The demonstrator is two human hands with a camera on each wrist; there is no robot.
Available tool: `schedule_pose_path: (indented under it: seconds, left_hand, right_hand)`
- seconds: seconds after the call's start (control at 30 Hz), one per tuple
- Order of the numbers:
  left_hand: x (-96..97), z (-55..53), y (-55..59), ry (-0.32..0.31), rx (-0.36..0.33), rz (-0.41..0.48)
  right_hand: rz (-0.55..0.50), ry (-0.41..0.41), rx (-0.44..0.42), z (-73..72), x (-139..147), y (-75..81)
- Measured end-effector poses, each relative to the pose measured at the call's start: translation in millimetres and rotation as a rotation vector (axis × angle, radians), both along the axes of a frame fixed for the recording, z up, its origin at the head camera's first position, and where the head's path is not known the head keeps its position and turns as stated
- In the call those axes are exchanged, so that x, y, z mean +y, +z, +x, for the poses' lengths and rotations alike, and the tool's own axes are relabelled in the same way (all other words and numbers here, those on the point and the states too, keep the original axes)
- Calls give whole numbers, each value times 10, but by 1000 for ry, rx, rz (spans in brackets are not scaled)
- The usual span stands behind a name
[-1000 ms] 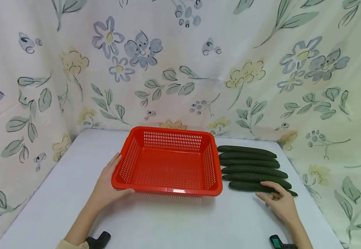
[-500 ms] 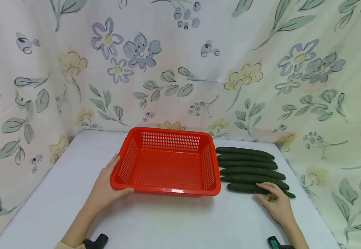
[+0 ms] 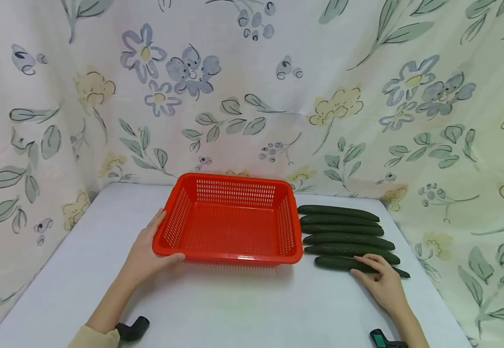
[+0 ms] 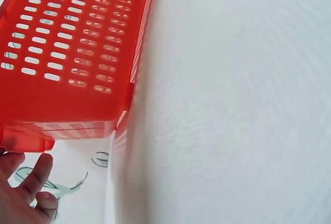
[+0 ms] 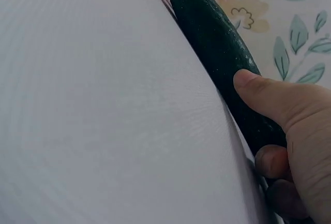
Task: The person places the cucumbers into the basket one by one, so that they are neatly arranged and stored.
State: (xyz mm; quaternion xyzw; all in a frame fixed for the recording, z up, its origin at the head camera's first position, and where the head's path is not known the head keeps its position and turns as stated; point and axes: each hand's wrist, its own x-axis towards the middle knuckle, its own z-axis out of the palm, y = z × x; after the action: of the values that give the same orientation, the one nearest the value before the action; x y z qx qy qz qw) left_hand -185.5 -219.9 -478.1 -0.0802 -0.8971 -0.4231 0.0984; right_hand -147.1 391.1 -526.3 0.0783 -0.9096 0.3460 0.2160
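Note:
An empty red perforated plastic basket (image 3: 234, 257) stands on the white table. My left hand (image 3: 145, 256) holds its near left corner, with the thumb along the front rim and the fingers at the left side. The left wrist view shows fingertips of that hand (image 4: 26, 188) by the rim of the basket (image 4: 51, 97). To the right lie several dark green cucumbers in a row. At the nearest cucumber (image 3: 332, 263), my right hand (image 3: 384, 285) grips the middle. Close up, the thumb of the right hand (image 5: 300, 125) presses on the cucumber (image 5: 207, 32), other fingers curled beneath.
The other cucumbers (image 3: 338, 238) lie side by side behind the gripped one, close to the basket's right side. A floral curtain (image 3: 243, 96) hangs behind and beside the table (image 3: 243, 314). Dark straps with devices are on both wrists.
My right thumb and fingers have closed in on the nearest cucumber. The basket's front edge has shifted slightly upward in the head view, with the left hand still on it. The view has drifted a little.

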Motion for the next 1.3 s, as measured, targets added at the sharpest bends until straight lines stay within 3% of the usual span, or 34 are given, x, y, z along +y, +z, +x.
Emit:
schedule_pose_path:
  seconds: [0.3,0.53,0.97,1.17,1.3]
  left_hand:
    - [-4,-20,-26,-12,-15,40]
    - [-8,-29,-63,4,-32,36]
    - [-15,-58,-18,-5,-19,18]
    - [-18,-78,-9,-23,-16,28]
    - [-18,-83,9,-27,-25,32]
  right_hand:
    - [-57,-48,-182,12,46,66]
    - [-39,-65,-233,-3,79,99]
    - [-148,-131,-348,5,51,139]
    - [-178,-102,-351,42,-35,266]
    - [-216,-137,-414,8,-80,422]
